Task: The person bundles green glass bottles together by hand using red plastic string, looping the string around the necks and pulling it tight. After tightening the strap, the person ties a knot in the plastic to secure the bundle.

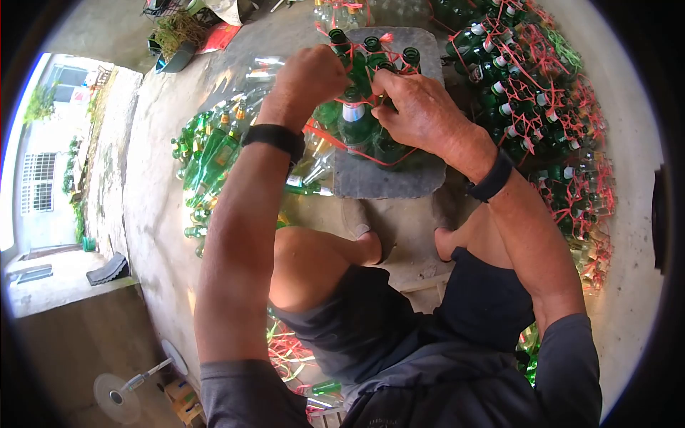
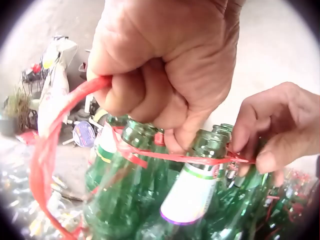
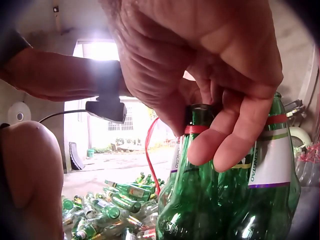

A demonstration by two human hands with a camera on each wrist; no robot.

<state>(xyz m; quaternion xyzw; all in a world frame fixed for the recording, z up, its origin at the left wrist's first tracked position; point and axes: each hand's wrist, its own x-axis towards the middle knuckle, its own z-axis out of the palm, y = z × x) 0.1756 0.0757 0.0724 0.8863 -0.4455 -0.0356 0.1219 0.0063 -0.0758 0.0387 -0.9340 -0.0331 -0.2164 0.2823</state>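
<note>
Landmark: grey slab (image 1: 385, 182) on the concrete floor, in front of the seated person's knees.

Bottle cluster (image 1: 364, 107) stands upright on the slab, green glass, some with white neck labels, necks looped with red string (image 1: 332, 139).

Left hand (image 1: 310, 75) is over the cluster's left side, fingers curled into a fist around the string; left wrist view shows the string running out of the fist, across the bottle necks (image 2: 150, 142), and also looping wide to the left. Black band on that wrist.

Right hand (image 1: 417, 107) is on the cluster's right side, fingers bent down onto the necks. Right wrist view: thumb and fingertips (image 3: 220, 145) close around the mouth of one bottle (image 3: 192, 200), at its red string wrap. In the left wrist view its fingertips pinch the string end at a neck.

Left of the slab: loose pile (image 1: 210, 160) of green and clear bottles lying on their sides.
Right of the slab: tied bottles (image 1: 542, 107), upright, packed tight, red string across them.
Behind the slab: more clear bottles, a basket (image 1: 171, 43) further left.
</note>
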